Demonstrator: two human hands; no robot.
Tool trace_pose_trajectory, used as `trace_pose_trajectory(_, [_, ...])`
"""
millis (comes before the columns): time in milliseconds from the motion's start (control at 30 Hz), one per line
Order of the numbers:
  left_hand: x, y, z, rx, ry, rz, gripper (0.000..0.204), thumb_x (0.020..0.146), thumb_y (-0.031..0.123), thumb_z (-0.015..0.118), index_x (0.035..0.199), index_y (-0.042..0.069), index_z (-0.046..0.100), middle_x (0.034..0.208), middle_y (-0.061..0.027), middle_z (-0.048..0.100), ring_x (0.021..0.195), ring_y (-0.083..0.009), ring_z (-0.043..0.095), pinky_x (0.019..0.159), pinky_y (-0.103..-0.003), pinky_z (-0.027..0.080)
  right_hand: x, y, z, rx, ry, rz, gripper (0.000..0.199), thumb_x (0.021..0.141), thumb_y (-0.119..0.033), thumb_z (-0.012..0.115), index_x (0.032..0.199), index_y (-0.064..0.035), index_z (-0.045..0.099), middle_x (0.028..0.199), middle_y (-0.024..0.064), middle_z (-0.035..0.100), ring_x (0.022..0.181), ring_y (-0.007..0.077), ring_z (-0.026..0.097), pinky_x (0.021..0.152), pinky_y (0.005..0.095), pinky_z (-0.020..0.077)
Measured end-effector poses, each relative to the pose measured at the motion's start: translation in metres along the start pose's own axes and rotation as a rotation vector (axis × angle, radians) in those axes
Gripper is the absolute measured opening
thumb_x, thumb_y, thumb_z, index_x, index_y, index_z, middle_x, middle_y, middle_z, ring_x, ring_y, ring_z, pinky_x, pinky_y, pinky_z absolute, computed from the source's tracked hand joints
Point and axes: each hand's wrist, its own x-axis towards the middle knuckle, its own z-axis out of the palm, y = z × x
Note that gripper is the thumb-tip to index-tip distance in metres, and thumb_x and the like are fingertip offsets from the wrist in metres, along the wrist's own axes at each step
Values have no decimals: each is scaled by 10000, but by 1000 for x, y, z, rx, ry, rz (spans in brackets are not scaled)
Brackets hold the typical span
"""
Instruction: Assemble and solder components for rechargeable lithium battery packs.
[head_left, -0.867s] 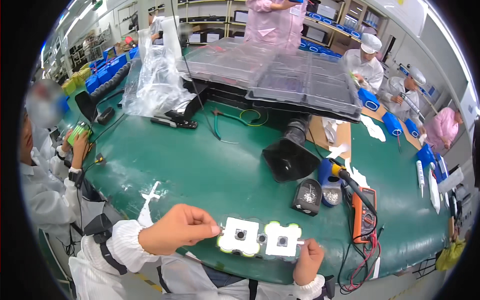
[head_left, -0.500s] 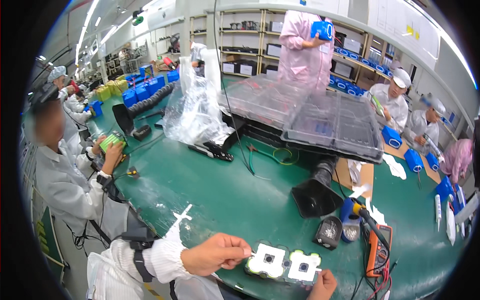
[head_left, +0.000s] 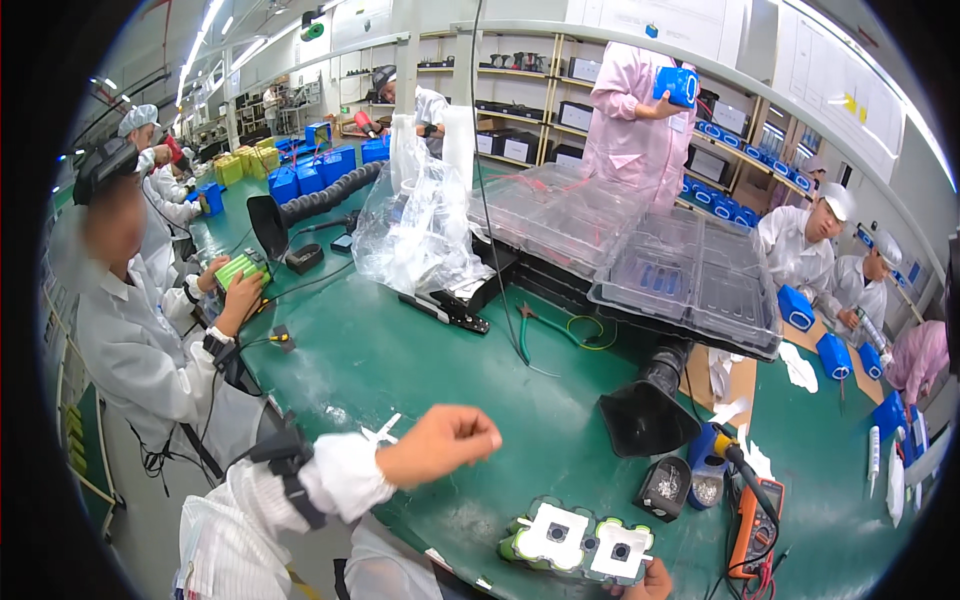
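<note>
A small battery pack (head_left: 588,541) of green-wrapped cells lies near the table's front edge. Two white square pads with dark centers cover its top. My right hand (head_left: 652,582) grips the pack's right end, its lower part cut off by the picture's edge. Up and to the left of the pack, apart from it, my left hand (head_left: 440,446) hovers over the table with curled fingers and the thumb pressed toward them. Whether something small is pinched there I cannot make out. White crossed strips (head_left: 381,430) lie just beyond my left wrist.
Right of the pack stand a black bin of small metal parts (head_left: 664,487), a blue soldering iron stand (head_left: 708,465) and an orange multimeter (head_left: 757,527). Farther back are a black fume hood (head_left: 648,418), green-handled pliers (head_left: 530,318) and clear trays (head_left: 690,260). A co-worker (head_left: 150,330) sits at left.
My left hand has left the pack's left pad and risen away, up and to the left. My right hand remains at the pack's right end. The whole view has shifted slightly.
</note>
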Motion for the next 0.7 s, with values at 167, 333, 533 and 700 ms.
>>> trace_pose_trajectory(167, [83, -40, -41, 764, 195, 461, 150, 902, 173, 654, 996, 56, 645, 879, -61, 630, 749, -213, 619, 671, -331, 502, 1, 18, -6, -1, -1, -13, 123, 982, -110, 592, 901, -27, 635, 697, -27, 561, 588, 50, 468, 527, 224, 359])
trace_pose_trajectory(333, [141, -63, -35, 1182, 174, 699, 239, 811, 110, 647, 1049, 106, 626, 976, -77, 609, 928, -282, 623, 759, -393, 524, -2, 12, -4, -67, 4, -34, 138, 961, -150, 625, 952, -15, 651, 715, -24, 577, 608, 50, 470, 535, 226, 361])
trace_pose_trajectory(533, [173, -67, -10, 1451, 172, 770, 92, 797, 157, 622, 867, 113, 661, 957, -56, 550, 1033, -236, 560, 840, -359, 451, 1, 16, -10, -74, -12, -46, 221, 944, -204, 655, 1036, -4, 659, 762, -22, 600, 635, 53, 485, 547, 225, 367])
trace_pose_trajectory(700, [165, -77, -15, 1398, 326, 959, 68, 829, 159, 603, 835, 110, 650, 999, -45, 580, 1038, -222, 540, 915, -382, 383, 3, 11, -1, -93, -49, -53, 237, 949, -192, 641, 1074, 10, 655, 860, 7, 645, 697, 69, 519, 591, 232, 408])
